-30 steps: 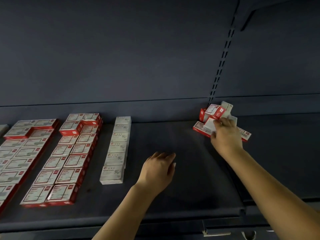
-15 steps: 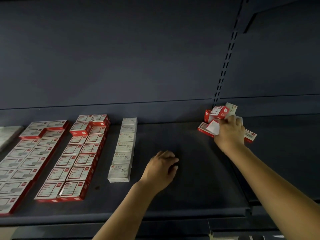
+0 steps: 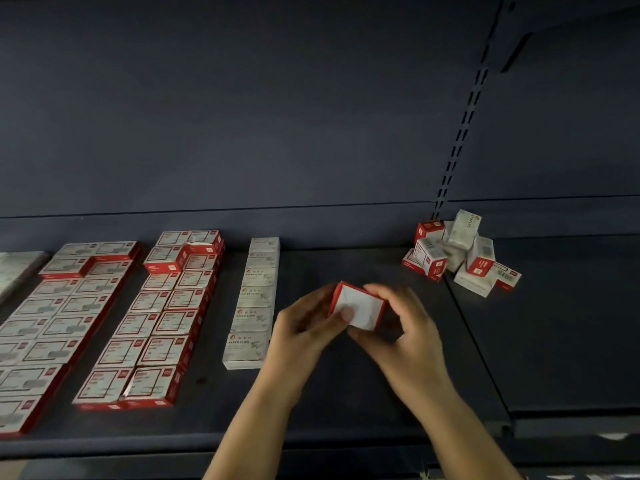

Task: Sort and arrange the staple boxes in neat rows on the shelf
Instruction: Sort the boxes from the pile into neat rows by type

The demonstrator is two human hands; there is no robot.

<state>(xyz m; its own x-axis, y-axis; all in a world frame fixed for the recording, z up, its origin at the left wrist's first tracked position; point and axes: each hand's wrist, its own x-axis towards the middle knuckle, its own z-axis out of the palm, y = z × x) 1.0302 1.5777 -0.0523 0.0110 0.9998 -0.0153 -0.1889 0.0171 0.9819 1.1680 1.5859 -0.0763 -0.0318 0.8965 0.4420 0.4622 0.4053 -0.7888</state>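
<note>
At frame centre I see my left hand and right hand, fingers clamped on one red-and-white staple box above the shelf; neat rows lower left; loose pile right.

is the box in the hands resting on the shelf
No, both hands, left hand and right hand, hold the red-and-white box above the shelf.

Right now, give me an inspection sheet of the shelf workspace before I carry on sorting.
Surface: dark shelf, bare in the middle.
Job's things: red-and-white box held above the shelf; red-and-white rows at left; white paper-clip row.
Clutter: jumbled pile of boxes at the back right.
Grippers: left hand and right hand both grip the held box.
Cables: nothing seen.
Surroundings: dark back panel, slotted upright.
</note>
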